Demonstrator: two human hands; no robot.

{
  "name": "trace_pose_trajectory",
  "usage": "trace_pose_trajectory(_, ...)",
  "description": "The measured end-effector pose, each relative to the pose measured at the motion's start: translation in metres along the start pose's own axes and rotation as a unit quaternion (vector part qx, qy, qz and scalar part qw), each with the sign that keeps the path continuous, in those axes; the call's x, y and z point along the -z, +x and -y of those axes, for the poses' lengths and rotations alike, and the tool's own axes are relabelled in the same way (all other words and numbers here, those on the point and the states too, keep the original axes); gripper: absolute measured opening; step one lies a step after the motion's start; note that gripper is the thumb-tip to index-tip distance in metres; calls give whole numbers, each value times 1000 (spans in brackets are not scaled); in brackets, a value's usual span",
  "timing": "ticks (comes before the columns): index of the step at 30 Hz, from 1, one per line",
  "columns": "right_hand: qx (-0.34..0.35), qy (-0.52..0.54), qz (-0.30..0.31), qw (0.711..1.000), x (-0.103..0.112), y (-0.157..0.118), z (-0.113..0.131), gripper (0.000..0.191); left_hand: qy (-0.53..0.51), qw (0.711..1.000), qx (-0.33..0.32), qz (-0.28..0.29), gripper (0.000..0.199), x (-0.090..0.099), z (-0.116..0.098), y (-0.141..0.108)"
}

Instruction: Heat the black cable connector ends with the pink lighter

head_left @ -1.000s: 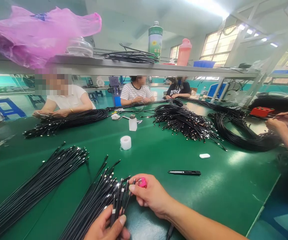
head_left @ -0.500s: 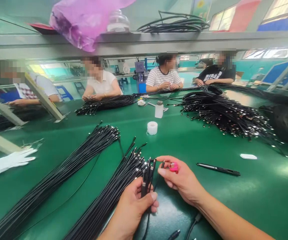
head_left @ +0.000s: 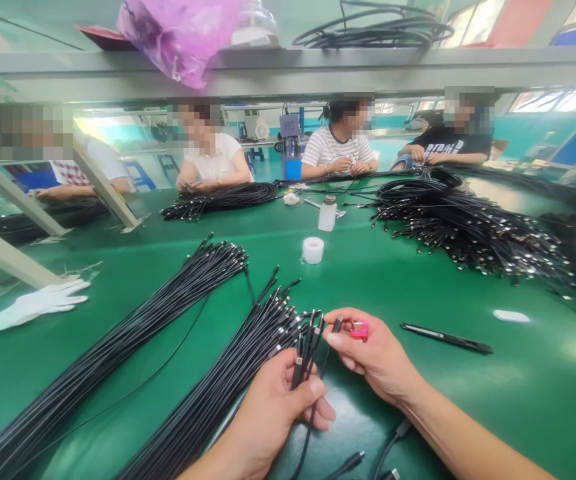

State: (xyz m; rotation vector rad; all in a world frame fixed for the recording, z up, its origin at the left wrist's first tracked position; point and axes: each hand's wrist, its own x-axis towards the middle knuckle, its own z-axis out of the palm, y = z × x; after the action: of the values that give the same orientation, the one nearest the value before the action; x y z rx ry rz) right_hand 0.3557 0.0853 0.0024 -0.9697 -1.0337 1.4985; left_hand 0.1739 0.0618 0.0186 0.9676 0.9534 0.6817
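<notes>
Several black cables (head_left: 309, 353) with metal-tipped plugs stand upright in my left hand (head_left: 281, 393), its thumb closed across them. Just to the right, my right hand (head_left: 375, 350) pinches one more black cable (head_left: 337, 325) near its plug between thumb and fingertips. A pink piece with a metal part (head_left: 360, 330) sits on a finger of that hand; its kind is unclear. Beside my left hand lies a long bundle of black cables (head_left: 228, 373), plugs at the far end. Loose cable ends (head_left: 353, 461) rest on the table below my hands.
Another cable bundle (head_left: 133, 337) and a white glove (head_left: 38, 305) lie left on the green table (head_left: 368, 273). Ahead are a white tape roll (head_left: 313, 251) and a bottle (head_left: 327, 217). A black utility knife (head_left: 445, 338) and cable heap (head_left: 468, 227) lie right. Several people sit opposite.
The whole view has shifted, so the table and hands appear farther right. Both hands keep their grips, with the single cable still beside the left hand's cables.
</notes>
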Motion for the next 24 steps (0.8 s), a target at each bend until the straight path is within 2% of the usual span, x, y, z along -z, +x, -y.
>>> trace_pose_trajectory(14,8,43,1,999,4,3,4,25,16,1000,-8,17,28,2,0,1)
trace_pose_trajectory(19,11,50,-55,997,8,7,5,29,26,1000,-6,7,28,2,0,1)
trace_pose_trajectory(24,47,101,-115,987,17,14,7,27,26,1000,-7,-7,28,1,0,1)
